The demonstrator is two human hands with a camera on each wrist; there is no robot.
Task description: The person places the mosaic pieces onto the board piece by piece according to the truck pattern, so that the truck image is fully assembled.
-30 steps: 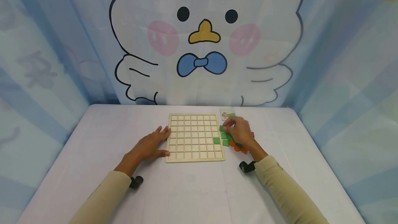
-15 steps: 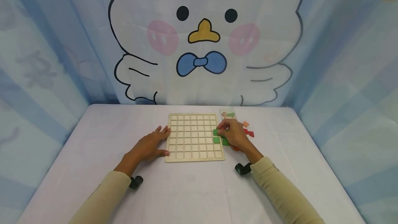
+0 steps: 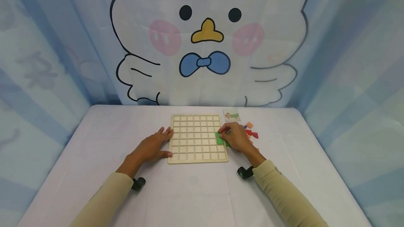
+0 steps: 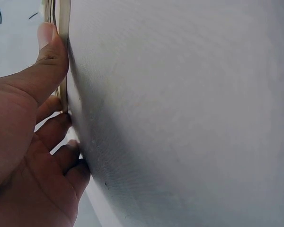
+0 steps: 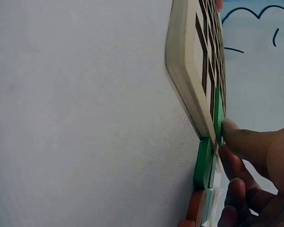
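A wooden grid board (image 3: 197, 145) lies flat on the white table. My left hand (image 3: 153, 147) rests along its left edge, thumb and fingers spread and touching the side. At the right column, my right hand (image 3: 236, 137) holds a green square tile (image 3: 217, 135) between thumb and fingertips, over a cell. Directly below that tile, another green tile (image 3: 219, 142) sits in the grid. In the right wrist view, the thumb touches a green tile (image 5: 218, 113) at the board. Loose green tiles (image 5: 202, 163) lie beside the board's edge, partly hidden by the right hand in the head view.
Red pieces (image 3: 255, 135) and an orange piece (image 3: 249, 125) lie right of the right hand. A small printed card (image 3: 231, 115) lies behind it. Orange round pieces (image 5: 196, 206) are near the board. A patterned curtain (image 3: 205, 90) stands behind the table.
My right hand has moved left from the loose pile to the board's right column, bringing a green tile above the one in the grid. The left hand stays in place.
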